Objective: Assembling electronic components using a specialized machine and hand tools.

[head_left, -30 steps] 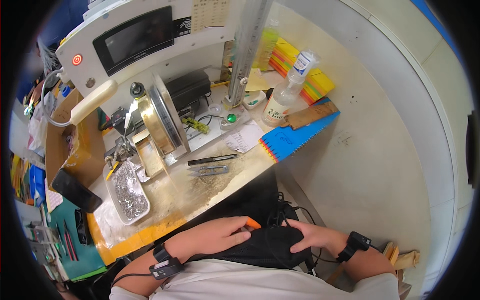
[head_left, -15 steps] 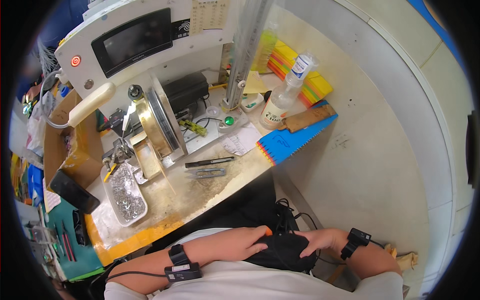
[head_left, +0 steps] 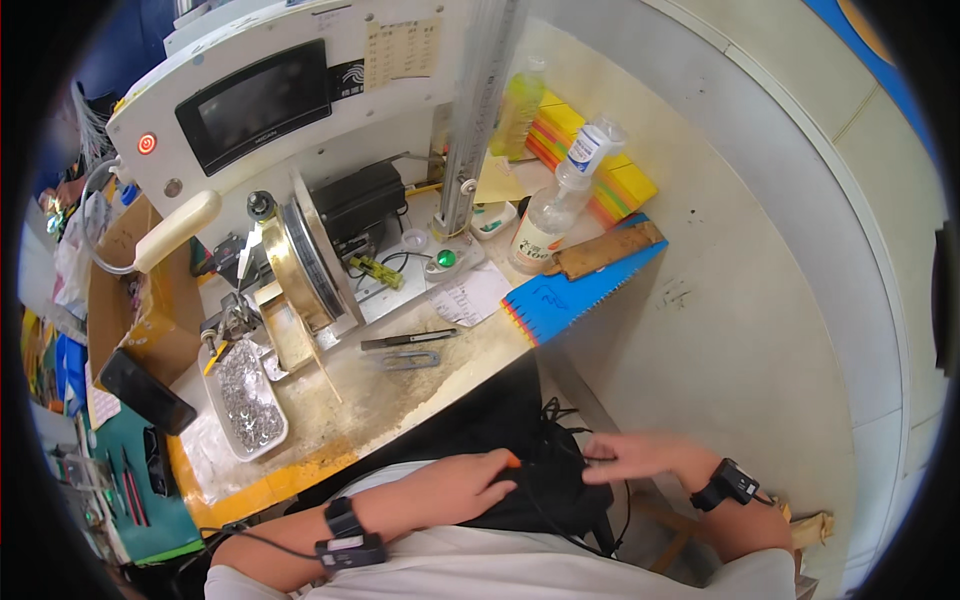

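Both hands on a black bag (head_left: 545, 490) below the counter (head_left: 400, 390): left hand (head_left: 470, 485) pinches something small and orange, right hand (head_left: 640, 457) rests flat, grip open.

On the machine's white front panel you see a dark rectangular screen (head_left: 262, 103), with a pale paper label (head_left: 402, 50) to its right. A clear bottle (head_left: 553, 205) with a white-and-yellow label stands on the worktop (head_left: 400, 390). A brown cardboard box (head_left: 125, 310) stands at the left.

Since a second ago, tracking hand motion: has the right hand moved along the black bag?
Yes. The right hand has slid outward to the person's right, off the black bag, away from the left hand.
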Motion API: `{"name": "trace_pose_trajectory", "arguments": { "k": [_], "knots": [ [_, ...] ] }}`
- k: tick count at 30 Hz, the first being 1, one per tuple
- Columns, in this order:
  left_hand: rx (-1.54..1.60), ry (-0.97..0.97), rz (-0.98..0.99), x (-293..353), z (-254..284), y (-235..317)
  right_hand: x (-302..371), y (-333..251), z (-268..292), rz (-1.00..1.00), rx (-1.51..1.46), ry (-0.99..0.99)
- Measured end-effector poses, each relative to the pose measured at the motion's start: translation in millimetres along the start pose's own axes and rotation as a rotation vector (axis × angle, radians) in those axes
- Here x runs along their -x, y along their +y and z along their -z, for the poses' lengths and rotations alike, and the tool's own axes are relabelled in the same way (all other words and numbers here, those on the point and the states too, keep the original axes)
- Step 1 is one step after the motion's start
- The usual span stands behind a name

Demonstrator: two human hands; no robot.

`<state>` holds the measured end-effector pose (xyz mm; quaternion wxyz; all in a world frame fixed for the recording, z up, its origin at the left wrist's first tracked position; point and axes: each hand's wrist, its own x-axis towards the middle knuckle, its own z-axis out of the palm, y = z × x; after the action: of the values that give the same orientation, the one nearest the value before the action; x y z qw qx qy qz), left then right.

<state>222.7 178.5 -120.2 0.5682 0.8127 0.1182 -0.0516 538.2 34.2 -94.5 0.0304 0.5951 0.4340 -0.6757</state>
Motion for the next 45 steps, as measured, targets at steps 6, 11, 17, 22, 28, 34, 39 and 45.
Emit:
{"name": "trace_pose_trajectory", "arguments": {
  "k": [6, 11, 17, 22, 28, 34, 39, 45],
  "knots": [
    [-0.098, 0.229, 0.015, 88, 26, 10, -8, -95, 0, 0.543, 0.428, 0.445],
    [-0.112, 0.48, 0.188, 178, 0, 0, -34, -117, -47, 0.672, 0.602, 0.207],
    [-0.214, 0.635, 0.471, 256, -59, -1, -53, -125, -49, 0.581, 0.693, 0.09],
    [-0.055, 0.381, 0.828, 262, -55, 8, -62, -125, -44, 0.561, 0.663, 0.043],
    [-0.332, 0.287, 0.763, 257, -51, -19, -79, -113, -40, 0.549, 0.546, 0.019],
    [-0.314, 0.531, 0.477, 251, -40, -26, -76, -98, -46, 0.468, 0.499, 0.04],
    [-0.338, 0.531, 0.504, 226, -7, -15, -72, -94, -40, 0.388, 0.435, 0.051],
    [-0.274, 0.413, 0.378, 212, 8, -2, -65, -97, -40, 0.31, 0.423, 0.034]
  ]
}}
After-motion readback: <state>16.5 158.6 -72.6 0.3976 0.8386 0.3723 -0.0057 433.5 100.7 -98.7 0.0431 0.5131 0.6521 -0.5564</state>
